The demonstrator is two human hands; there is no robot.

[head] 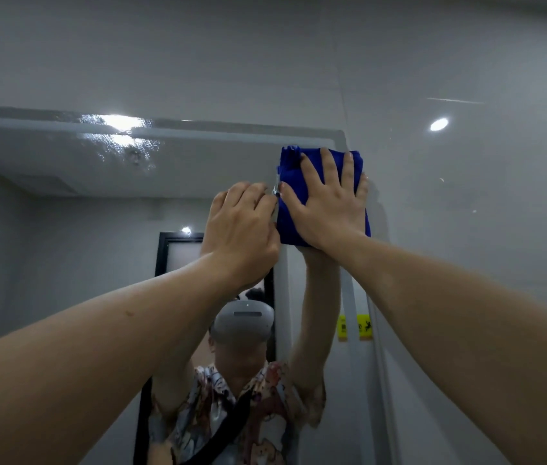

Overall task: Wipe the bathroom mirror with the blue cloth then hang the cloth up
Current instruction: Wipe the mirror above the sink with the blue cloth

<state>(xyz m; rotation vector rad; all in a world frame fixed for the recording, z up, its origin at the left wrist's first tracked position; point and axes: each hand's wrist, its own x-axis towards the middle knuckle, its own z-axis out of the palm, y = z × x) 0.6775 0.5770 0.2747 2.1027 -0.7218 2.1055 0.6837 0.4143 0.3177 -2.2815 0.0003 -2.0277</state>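
Cloth: flat against mirror, top right corner, under right hand.
Right hand: fingers spread, pressing cloth.
Left hand: curled, pinching cloth's left edge.

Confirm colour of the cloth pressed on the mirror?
Solid deep blue cloth, no pattern visible; head view, under the right hand.

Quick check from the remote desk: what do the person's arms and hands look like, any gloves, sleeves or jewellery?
Both forearms are bare to the frame edge: no long sleeves or gloves. The left hand and right hand show no rings, watch or bands. The fingernails look dark, possibly painted. The mirror reflection shows a short-sleeved patterned shirt and a dark cross-body strap.
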